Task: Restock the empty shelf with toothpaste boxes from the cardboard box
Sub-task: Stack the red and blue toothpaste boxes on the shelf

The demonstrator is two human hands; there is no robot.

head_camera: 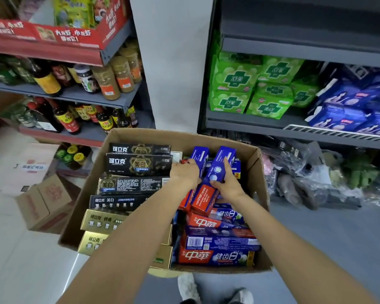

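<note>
An open cardboard box (253, 160) stands on the floor below me, full of toothpaste boxes. Black and gold boxes (138, 164) lie stacked in its left half, red and blue ones (215, 257) in its right half. My left hand (185, 171) grips a blue toothpaste box (199, 155) that stands tilted up at the far right of the carton. My right hand (227, 185) grips a second blue and red toothpaste box (219, 170) beside it, also tilted up. The dark empty shelf (305, 20) is at the upper right.
The right-hand shelving holds green packs (235, 80) and blue packs (347, 110); bagged goods (312, 183) lie at its foot. A shelf unit on the left carries sauce bottles (64, 119) and jars. Smaller cartons (44, 202) sit on the floor at left. My shoes (215, 290) are just behind the box.
</note>
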